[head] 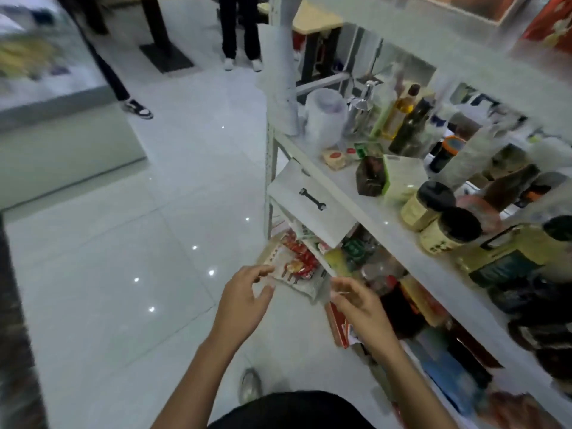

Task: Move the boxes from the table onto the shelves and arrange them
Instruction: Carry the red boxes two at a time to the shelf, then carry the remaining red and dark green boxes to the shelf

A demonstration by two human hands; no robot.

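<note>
A flat red and white box [294, 269] lies tilted at the front edge of the lower shelf [411, 348] of the white rack. My left hand [244, 300] pinches the box's left end between curled fingers and thumb. At the box's right corner, my right hand [356, 303] grips it with fingertips and thumb. Motion blur makes the exact contact hard to see. More red boxes [340, 329] stand on the same shelf just behind my right hand.
The upper shelf [349, 196] is crowded with bottles, jars and small packets. A white sign with a wrench picture [312, 201] hangs off its front edge. A table [46, 97] stands at the left. People's legs [241, 29] are across the tiled floor.
</note>
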